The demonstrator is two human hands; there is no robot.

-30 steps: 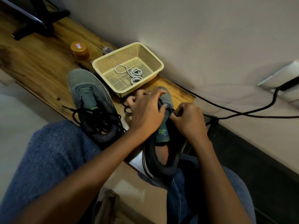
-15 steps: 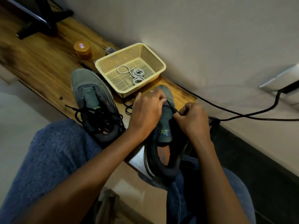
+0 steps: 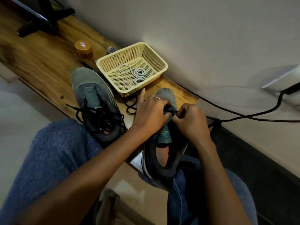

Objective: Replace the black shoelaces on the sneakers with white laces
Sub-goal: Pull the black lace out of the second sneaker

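A grey-green sneaker point(image 3: 164, 150) leans heel-down against my right knee, its toe on the wooden board. My left hand point(image 3: 150, 114) grips its upper over the eyelets. My right hand point(image 3: 190, 120) pinches the black lace point(image 3: 172, 111) at the tongue. A loose stretch of black lace point(image 3: 130, 106) lies on the board beside the shoe. The second sneaker point(image 3: 95, 103) rests on the board to the left, its black laces point(image 3: 97, 116) loosened and tangled. Coiled white laces point(image 3: 135, 73) lie in a cream plastic basket point(image 3: 160, 62).
The wooden board point(image 3: 40, 62) runs along a wall. An orange-lidded jar point(image 3: 84, 48) stands behind the basket, a black stand point(image 3: 40, 18) at the far left. A black cable point(image 3: 243, 116) trails right toward a wall socket. My jean-clad knees fill the foreground.
Both hands have shifted slightly toward the shoe's toe and closed in on each other over the lace. The second sneaker and basket have not moved.
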